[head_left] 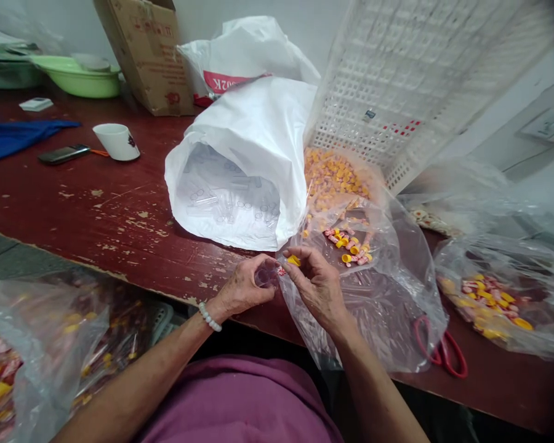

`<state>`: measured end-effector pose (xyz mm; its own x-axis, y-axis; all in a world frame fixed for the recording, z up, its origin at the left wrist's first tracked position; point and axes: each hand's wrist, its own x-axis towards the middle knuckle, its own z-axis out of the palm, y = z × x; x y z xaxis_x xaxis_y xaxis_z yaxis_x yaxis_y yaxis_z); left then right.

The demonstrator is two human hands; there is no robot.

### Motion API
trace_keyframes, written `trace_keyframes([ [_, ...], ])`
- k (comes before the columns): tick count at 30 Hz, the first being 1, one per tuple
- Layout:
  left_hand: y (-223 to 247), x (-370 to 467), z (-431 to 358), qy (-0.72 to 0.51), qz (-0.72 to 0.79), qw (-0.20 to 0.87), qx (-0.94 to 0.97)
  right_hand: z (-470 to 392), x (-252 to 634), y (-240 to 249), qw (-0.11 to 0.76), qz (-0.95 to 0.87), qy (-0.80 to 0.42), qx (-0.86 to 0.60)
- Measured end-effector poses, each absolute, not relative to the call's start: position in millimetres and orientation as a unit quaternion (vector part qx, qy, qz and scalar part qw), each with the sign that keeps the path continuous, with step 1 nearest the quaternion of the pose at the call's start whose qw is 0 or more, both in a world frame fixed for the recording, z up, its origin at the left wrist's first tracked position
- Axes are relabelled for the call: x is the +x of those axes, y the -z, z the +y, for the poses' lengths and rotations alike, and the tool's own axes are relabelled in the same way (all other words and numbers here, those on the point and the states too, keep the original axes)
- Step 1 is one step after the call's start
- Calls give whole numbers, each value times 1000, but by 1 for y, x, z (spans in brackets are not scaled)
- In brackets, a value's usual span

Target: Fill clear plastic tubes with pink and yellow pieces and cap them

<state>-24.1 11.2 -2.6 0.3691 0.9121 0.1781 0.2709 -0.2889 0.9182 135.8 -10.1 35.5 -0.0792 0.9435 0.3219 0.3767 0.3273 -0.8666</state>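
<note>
Purple shirt (244,400) sits at six o'clock; just above, I see the left hand (244,286) curled around a clear tube (265,275). At its three o'clock, the right hand (321,289) pinches a yellow cap (294,260) beside the tube, so this pair looks unfinished. I judge plenty left: loose tubes (226,207) in the white sack (258,120) at twelve, more caps (335,172) at one; bagged pieces (0,389) at eight may be done.
</note>
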Motion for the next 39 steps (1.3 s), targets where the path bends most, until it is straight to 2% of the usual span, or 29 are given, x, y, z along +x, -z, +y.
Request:
trace_keyframes([
  [5,1,-27,7,-379,409,444,702,-10,134,-33,478,-664,-272,-507],
  [10,-7,-24,6,-390,388,517,656,-15,135,-34,422,-709,-226,-518],
  [15,-12,-25,8,-400,383,552,624,-20,139,-31,404,-763,-138,-485],
  [19,-7,-24,9,-402,403,555,607,-24,134,-22,358,-798,-111,-472],
  [22,-4,-19,12,-414,424,544,594,-17,141,-17,358,-793,-128,-477],
  [24,-5,-17,15,-418,436,551,575,-3,161,-15,380,-763,-118,-509],
  [26,-10,-16,17,-416,453,564,551,14,192,-12,374,-721,-53,-581],
  [28,-13,-16,18,-415,462,570,539,32,227,-7,273,-705,33,-653],
  [31,-14,-15,18,-420,449,565,549,50,269,3,94,-713,69,-692],
  [33,-10,-12,17,-425,438,558,562,57,282,9,64,-711,57,-698],
  [35,-5,-9,17,-427,428,554,573,57,282,10,111,-697,42,-707],
  [36,-3,-7,17,-428,422,553,577,55,277,8,162,-685,31,-709],
  [39,1,-3,16,-429,406,560,581,37,244,-10,394,-629,-81,-666],
])
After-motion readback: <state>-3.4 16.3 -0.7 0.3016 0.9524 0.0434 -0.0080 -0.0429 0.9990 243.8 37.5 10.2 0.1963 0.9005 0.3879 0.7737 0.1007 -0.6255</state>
